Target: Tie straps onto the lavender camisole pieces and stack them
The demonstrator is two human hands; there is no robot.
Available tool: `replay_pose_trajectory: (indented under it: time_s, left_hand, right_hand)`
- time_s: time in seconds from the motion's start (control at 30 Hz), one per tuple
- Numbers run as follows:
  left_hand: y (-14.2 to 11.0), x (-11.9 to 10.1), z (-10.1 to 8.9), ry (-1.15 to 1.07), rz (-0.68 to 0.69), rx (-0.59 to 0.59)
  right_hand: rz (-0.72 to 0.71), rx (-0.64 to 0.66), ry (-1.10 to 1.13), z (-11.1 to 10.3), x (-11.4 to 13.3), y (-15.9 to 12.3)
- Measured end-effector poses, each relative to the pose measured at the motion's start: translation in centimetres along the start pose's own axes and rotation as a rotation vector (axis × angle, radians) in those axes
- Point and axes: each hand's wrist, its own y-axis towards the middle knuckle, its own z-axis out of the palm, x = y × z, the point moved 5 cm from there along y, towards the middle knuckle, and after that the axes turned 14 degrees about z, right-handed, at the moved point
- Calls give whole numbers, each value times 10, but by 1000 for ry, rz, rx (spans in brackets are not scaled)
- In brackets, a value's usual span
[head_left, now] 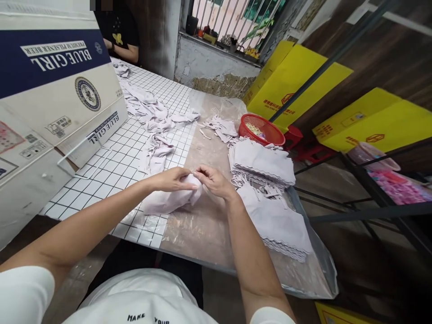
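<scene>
A pale lilac fabric piece [165,201] is held up a little over the near part of the table, its lower end drooping to the left. My left hand [173,180] pinches its upper edge between thumb and fingers. Close beside it, my right hand [214,180] is closed on the same edge, fingertips nearly meeting those of the left. What exactly lies between the right fingertips is too small to make out. To the right of my hands lie stacks of similar fabric pieces with wavy edges, one farther back [263,162] and one nearer [276,220].
Loose lilac pieces [145,108] are strewn along the gridded tabletop [124,144]. A red basket [261,128] stands behind the stacks. A large carton [60,81] fills the left side. Yellow boxes [300,85] and a dark metal rack [364,213] are on the right. Another person [118,31] sits at the far end.
</scene>
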Motion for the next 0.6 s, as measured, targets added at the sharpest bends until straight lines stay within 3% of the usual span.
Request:
replay_pose_trajectory:
  time_s: [0.1, 0.2, 0.27, 0.33, 0.4, 0.47, 0.6]
  left_hand:
    - [12, -3, 12, -387, -147, 44]
    - [10, 2, -4, -665, -189, -235]
    - [6, 2, -17, -750, -145, -446]
    - [5, -1, -20, -795, -96, -560]
    - [8, -6, -14, -808, -75, -576]
    - [11, -12, -3, -787, -68, -543]
    - [11, -21, 1, -612, -48, -486]
  right_hand:
    - [-23, -236, 5, -13, 11, -4]
    - [44, -483, 139, -26, 1, -29]
    - [123, -451, 315, -17, -12, -47]
    - [195, -293, 504, 6, -23, -58]
    - [236, -149, 687, 33, -26, -60]
    - [258, -104, 887, 50, -23, -53]
    - [265, -219, 1242, 47, -12, -37]
